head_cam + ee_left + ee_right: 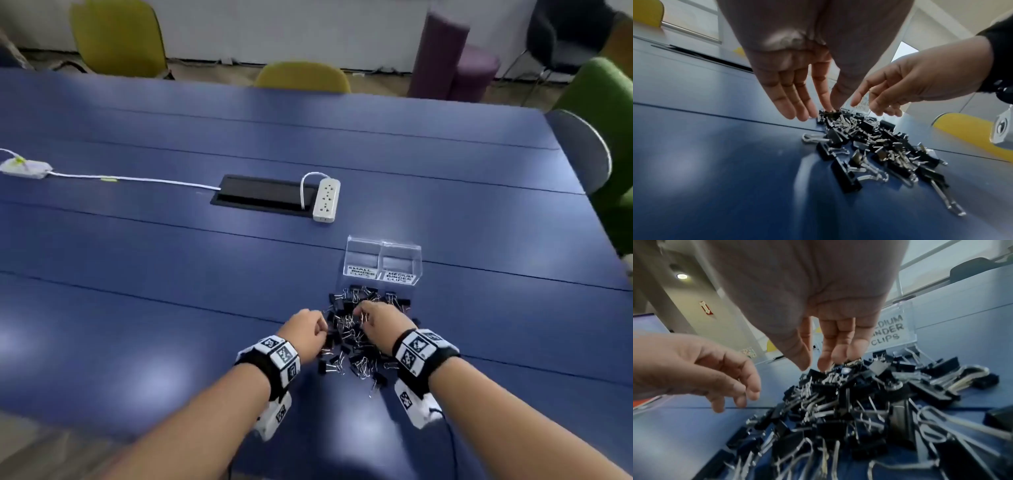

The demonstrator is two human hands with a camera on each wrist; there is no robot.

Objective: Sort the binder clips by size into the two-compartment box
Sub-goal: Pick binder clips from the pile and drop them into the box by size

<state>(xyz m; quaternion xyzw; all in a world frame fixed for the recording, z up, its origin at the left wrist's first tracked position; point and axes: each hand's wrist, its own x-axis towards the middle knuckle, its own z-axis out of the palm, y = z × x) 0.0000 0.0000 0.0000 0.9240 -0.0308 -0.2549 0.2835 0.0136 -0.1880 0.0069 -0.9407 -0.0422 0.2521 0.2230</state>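
A heap of black binder clips [359, 337] of mixed sizes lies on the blue table [171, 291], just in front of a clear two-compartment box [383, 244]. The box is labelled SMALL on its left half and MEDIUM [890, 331] on its right; both halves look empty. My left hand [830, 108] is at the heap's left edge, its index finger and thumb pinching a black clip [831, 113] while the other fingers stay straight. Over the heap's top hovers my right hand [813, 367], fingers pointing down and slightly spread, tips at the clips, gripping nothing.
A white power strip [327, 200] and a black cable hatch [260, 195] sit behind the box. A white adapter [25, 168] with its cable lies far left. Chairs ring the table's far and right edges.
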